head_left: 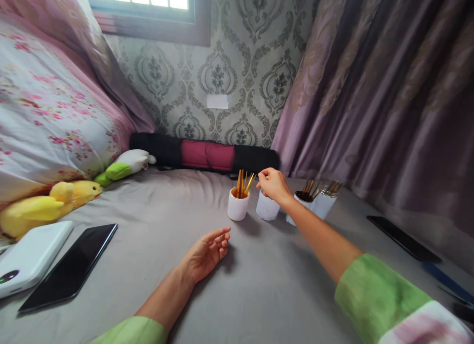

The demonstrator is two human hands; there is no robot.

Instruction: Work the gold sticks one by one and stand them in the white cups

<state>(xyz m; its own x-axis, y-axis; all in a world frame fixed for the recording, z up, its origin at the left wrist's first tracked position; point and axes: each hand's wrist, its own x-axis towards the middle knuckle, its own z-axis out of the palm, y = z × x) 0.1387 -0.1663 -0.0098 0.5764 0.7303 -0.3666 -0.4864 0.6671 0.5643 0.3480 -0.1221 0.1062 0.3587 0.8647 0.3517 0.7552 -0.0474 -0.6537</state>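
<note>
My right hand (273, 184) is over the second white cup (267, 208), its fingers pinched together at the rim. Whatever is between those fingertips is too small or hidden to make out, and the hand covers most of the cup's mouth. Just left of it, a white cup (237, 209) holds several thin wooden sticks (241, 185) that lean apart. My left hand (207, 255) rests palm-up on the grey sheet in front of the cups, fingers loosely bent and holding nothing. Behind my right forearm stand a dark-mouthed white cup (302, 199) and a whitish jar (326, 203), both with sticks in them.
A black phone (403, 238) and a blue-handled tool (448, 280) lie at right. On the left are a dark tablet or phone (70, 270), a white power bank (37, 255) and plush toys (70, 200). A black-and-maroon roll (207, 155) lies along the wall.
</note>
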